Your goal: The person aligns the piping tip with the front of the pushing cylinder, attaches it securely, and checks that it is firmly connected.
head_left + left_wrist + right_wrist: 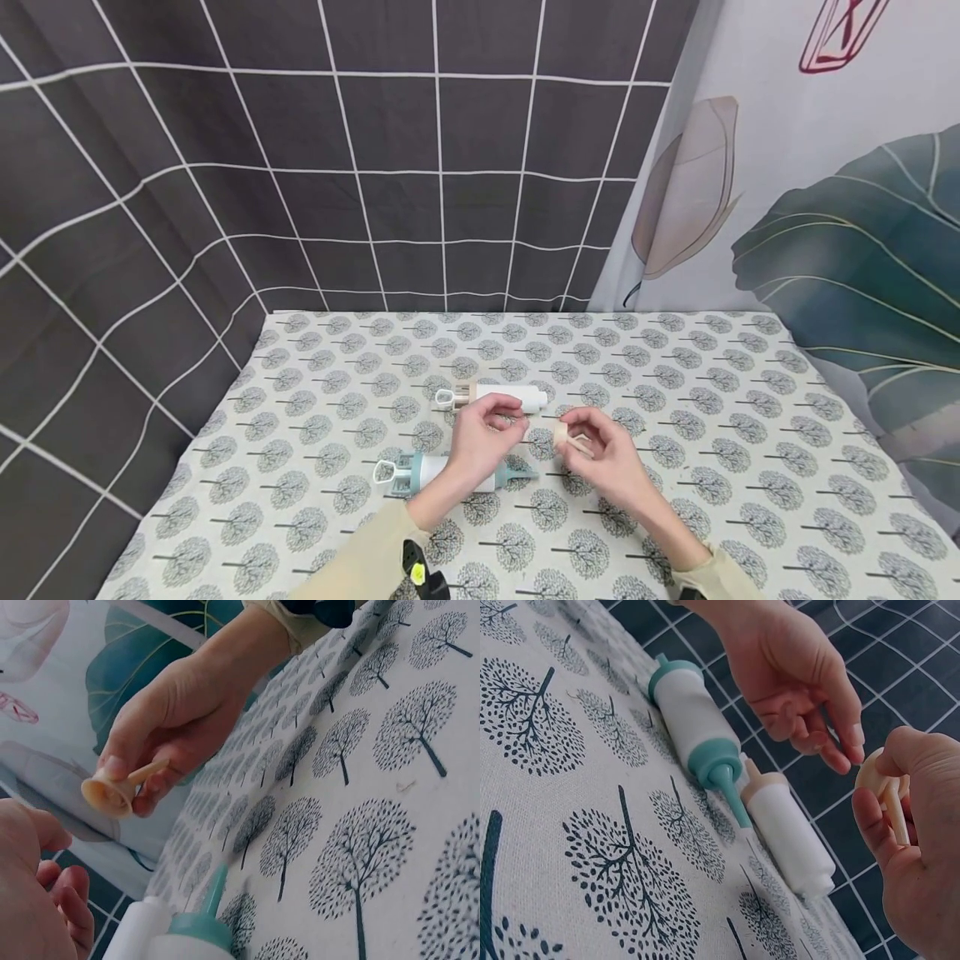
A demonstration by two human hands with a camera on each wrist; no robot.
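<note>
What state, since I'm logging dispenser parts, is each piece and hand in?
Teal-and-white dispenser: lying on its side, teal nozzle fitted.
Beige-and-white dispenser: lying on its side, no nozzle fitted.
Beige nozzle: detached.
Right hand: holding that nozzle.
Left hand: loosely curled, holding nothing.

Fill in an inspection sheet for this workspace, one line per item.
Surface: tree-print cloth, lying over the work area.
Job's things: teal-and-white dispenser lies on its side, teal nozzle fitted; white-and-beige dispenser lies beside it, no nozzle on its white neck; beige nozzle is off the cloth, in the right hand.
Clutter: nothing seen.
Left hand: holds nothing, fingers loosely bent, above the dispensers.
Right hand: pinches the beige nozzle between thumb and fingers.
Cables: nothing seen.
Surroundings: dark curtain with white grid lines behind; pale leaf-print fabric to the right.
</note>
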